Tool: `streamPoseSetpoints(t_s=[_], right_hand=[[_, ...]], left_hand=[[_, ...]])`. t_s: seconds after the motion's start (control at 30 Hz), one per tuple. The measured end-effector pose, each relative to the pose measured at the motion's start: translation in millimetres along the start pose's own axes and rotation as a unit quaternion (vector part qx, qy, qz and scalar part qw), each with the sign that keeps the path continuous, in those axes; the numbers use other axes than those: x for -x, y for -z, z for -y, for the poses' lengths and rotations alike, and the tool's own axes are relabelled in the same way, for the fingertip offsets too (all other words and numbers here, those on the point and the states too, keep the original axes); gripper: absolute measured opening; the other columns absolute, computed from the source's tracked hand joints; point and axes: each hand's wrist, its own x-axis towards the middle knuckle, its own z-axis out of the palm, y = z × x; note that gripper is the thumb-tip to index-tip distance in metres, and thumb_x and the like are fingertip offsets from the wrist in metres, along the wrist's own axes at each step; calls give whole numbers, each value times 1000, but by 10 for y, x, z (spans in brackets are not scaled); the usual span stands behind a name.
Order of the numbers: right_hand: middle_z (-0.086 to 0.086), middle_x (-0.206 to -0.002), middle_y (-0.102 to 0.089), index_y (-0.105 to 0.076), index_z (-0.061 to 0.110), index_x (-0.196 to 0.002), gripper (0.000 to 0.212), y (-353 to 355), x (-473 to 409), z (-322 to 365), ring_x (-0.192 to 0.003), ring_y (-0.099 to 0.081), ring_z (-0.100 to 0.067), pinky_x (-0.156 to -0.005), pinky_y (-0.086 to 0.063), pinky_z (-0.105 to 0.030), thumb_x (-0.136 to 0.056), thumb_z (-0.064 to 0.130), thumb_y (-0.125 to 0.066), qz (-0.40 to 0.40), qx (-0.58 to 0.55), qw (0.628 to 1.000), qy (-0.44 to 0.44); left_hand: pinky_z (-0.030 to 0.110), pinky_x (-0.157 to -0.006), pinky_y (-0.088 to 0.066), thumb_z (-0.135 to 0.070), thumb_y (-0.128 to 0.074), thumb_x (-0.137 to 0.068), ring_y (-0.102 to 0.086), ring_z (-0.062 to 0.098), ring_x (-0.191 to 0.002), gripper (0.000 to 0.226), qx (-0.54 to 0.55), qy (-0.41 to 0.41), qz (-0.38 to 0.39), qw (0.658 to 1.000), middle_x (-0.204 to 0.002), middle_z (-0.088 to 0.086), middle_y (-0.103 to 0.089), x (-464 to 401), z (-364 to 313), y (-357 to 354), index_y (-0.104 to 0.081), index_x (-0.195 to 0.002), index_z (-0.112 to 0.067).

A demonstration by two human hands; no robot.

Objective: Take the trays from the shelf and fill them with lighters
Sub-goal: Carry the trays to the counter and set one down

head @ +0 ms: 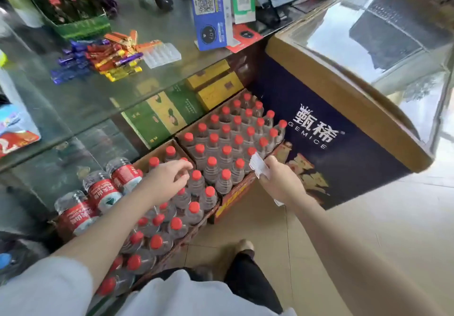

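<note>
The right hand is gripping a small clear tray, but most of the tray is lying hidden behind the fingers and palm, with one end poking out above the thumb and a corner showing below the wrist; its compartments are too blurred to count. The left hand is hovering with its fingers loosely spread over the red-capped bottles, holding nothing; whether the fingertips are touching a cap cannot be told. Both forearms are running out of the bottom of the picture into pale sleeves.

A second clear tray is lying on the glass counter, just beside a loose heap of lighters in purple, red, orange and yellow. The heap is smeared by motion, so single lighters are hard to separate. The far end of the counter is crowding with QR-code signs and a green box of dark packets, all cut off at the top edge.

Under the glass, green and yellow boxes are showing dimly through reflections. The bottles are standing in open cartons on a tan tiled floor. To the right a dark blue chest freezer with a glass lid is standing, its far side running out of view.
</note>
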Motion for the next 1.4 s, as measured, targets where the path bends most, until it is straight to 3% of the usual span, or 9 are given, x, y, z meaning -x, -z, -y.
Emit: streamPoseSetpoints(t_s=[0.2,0.3,0.37,0.5,0.67,0.97,1.23,1.33,1.4], right_hand=[[-9,-95,-58,-39,11,-103,18,393,-1185,255,-85,-56,-32,-59,-36,-33,-90,20,-45,-6,-13,987,161],[-9,-100,-58,-42,10,-107,19,615,-1596,558,-86,-56,-34,-59,-37,-33,-91,21,-45,-2,-25,962,273],[-10,-101,-57,-42,9,-107,19,712,-1790,783,-85,-55,-35,-57,-36,-34,-92,21,-46,-13,-12,935,354],[-13,-99,-58,-45,6,-113,24,739,-2085,1229,-86,-56,-36,-56,-33,-32,-90,16,-47,-52,36,880,470],[-12,-79,-63,-62,10,-99,32,600,-2153,1768,-67,-61,-33,-54,-46,-33,-69,3,-70,-147,102,799,574],[-3,-84,-64,-66,20,-92,48,-6,-2105,2600,-68,-59,-26,-54,-43,-27,-49,1,-76,-166,155,759,610],[-10,-108,-66,-63,16,-112,36,-425,-2160,2771,-96,-63,-32,-76,-53,-40,-77,21,-70,-57,134,763,630],[-9,-112,-64,-60,16,-114,30,-329,-2236,2785,-99,-60,-31,-79,-50,-40,-88,27,-50,-31,97,761,641],[-10,-112,-63,-59,12,-113,33,-194,-2356,2828,-100,-58,-33,-81,-48,-42,-91,26,-38,-41,47,798,600]], left_hand=[[30,-78,-47,-13,-51,-89,-58,16,-84,29,40,59,-120,990,-99,-2,-61,-615,-190,247,-55,-118,-17],[22,-70,-44,-5,-54,-87,-55,9,-76,33,85,113,-231,963,-98,-1,-59,-735,-165,371,-53,-119,-12],[29,-74,-47,-1,-55,-84,-54,13,-76,36,82,143,-308,937,-99,3,-57,-742,-97,464,-52,-118,-8],[40,-93,-39,-2,-60,-79,-53,32,-104,40,-41,207,-387,898,-114,17,-57,-649,129,746,-53,-118,-2],[53,-97,-39,-11,-69,-75,-45,42,-119,54,-183,290,-327,880,-128,25,-50,-380,610,986,-50,-124,4],[47,-89,-46,-39,-71,-67,-54,39,-107,62,-179,236,-254,921,-117,17,-60,-126,1060,1136,-60,-117,-5],[38,-106,-25,-57,-68,-67,-33,26,-129,93,-92,235,-255,933,-142,6,-38,-244,1193,1291,-30,-140,-13],[39,-108,-23,-55,-71,-65,-30,27,-132,99,-46,234,-272,932,-146,8,-33,-374,1200,1333,-26,-141,-11],[40,-109,-23,-55,-72,-63,-30,27,-133,100,-24,231,-281,931,-146,9,-33,-455,1195,1361,-26,-141,-10]])
